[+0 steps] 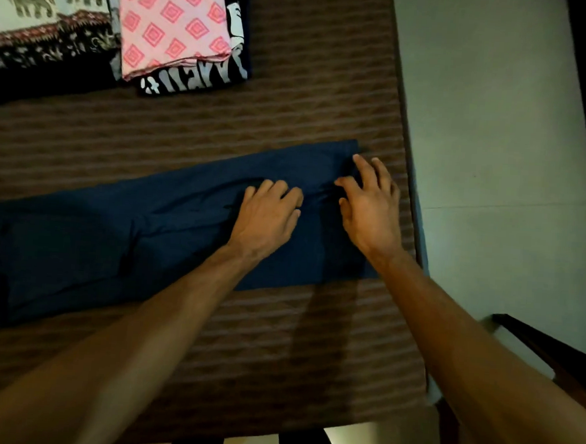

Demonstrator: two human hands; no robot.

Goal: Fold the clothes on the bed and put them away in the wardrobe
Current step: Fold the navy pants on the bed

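Brown striped bedspread (293, 84) fills my view, with the navy garment (112, 238) lying long-ways left to right across it. My left hand (268, 217) and right hand (371, 206) both rest loosely spread on its right end, the right one nearer the garment's edge.

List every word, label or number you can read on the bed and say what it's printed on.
Black garment under the folded pink diamond-print cloth: large white lettering, seen upside down and partly covered, not readable.
Elephant-print cloth: pictures only, no text.
Navy trousers: no visible label.
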